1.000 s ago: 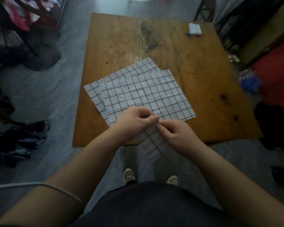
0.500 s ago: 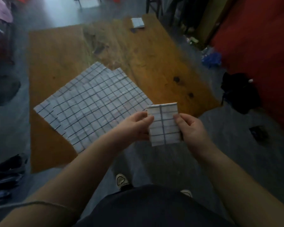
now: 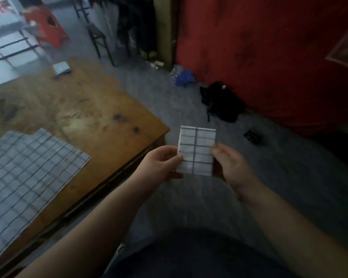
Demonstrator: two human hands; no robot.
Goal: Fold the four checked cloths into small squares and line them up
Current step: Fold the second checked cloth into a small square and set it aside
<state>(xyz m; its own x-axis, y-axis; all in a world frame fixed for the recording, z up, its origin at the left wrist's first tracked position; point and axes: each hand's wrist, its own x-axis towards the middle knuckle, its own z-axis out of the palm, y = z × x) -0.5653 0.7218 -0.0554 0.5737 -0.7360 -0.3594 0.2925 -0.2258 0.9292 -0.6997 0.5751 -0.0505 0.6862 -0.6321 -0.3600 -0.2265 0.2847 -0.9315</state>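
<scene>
- Both hands are up in front of the body, and between them is a folded cloth [image 3: 196,152], a small checked rectangle standing upright and facing the camera.
- The left hand [image 3: 161,165] pinches its left edge, with the thumb on the front and the fingers behind.
- The right hand [image 3: 231,167] grips the right edge, fingers curled against it.
- That cloth is off the table [image 3: 100,109], held in the air over the grey floor just right of the table's near corner.
- Spread-out cloths [image 3: 28,173] lie flat on the left side of the wooden top. A stepped edge shows more than one layer, but the blur hides how many.
- Far across the table sits another small folded cloth [image 3: 61,68], well apart from the flat ones.
- On the floor to the right there is a black bag [image 3: 221,103] near the red wall [image 3: 269,57].
</scene>
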